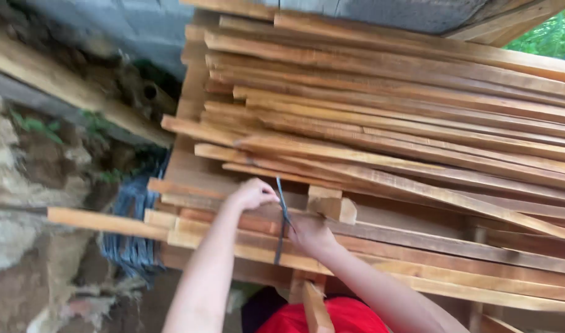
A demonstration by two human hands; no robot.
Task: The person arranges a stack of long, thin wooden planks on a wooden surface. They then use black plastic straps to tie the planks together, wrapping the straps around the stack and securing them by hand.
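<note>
The left hand (253,193) is closed, pinching the upper end of a dark strap (282,221) that runs down across the front planks. The right hand (309,234) lies just below it, fingers curled against the strap's lower part; whether it grips cannot be told. The strap crosses a stack of long reddish wooden planks (393,123). A short wood block (332,205) sits on the planks just right of the hands. Left of the stack lies a bundle of blue-grey rods (130,234), beside a rough stone wall (24,166). Red clothing (332,317) shows below.
</note>
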